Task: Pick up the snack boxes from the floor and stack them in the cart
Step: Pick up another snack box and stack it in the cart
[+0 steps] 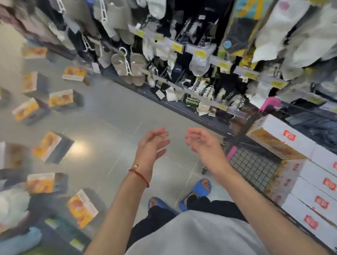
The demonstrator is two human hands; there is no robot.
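Currently held: nothing; both hands are empty.
Left hand (153, 146): raised over the floor, fingers straight and loosely spread, palm turned toward the other hand, grasping nothing.
Right hand (204, 145): level with the left hand and near it, not touching; fingers relaxed and slightly bent, released.
Red string bracelet (139, 175): around the left wrist.
Loose snack boxes (82, 207): orange-and-white rectangular cardboard boxes, some ten in view, scattered apart over the left side of the floor; some lie flat, some stand on edge. Most are blurred, and one lies close to the foot of the rack.
Stacked snack boxes (315, 193): cardboard boxes of the same kind, white faces with red labels turned up. They are packed side by side in the cart, with one more box lying across the far end of the stack.
Cart (253, 167): black wire-mesh trolley with pink trim, just right of the right hand; bare mesh shows at its left edge.
Floor (107, 115): glossy grey tile.
Rack (178, 48): dark shelving hung with socks and grey slippers, yellow price tags on its rails, running along the far edge of the floor.
Blue slide sandals (199, 190): on the person's feet, flat on the floor below the hands.
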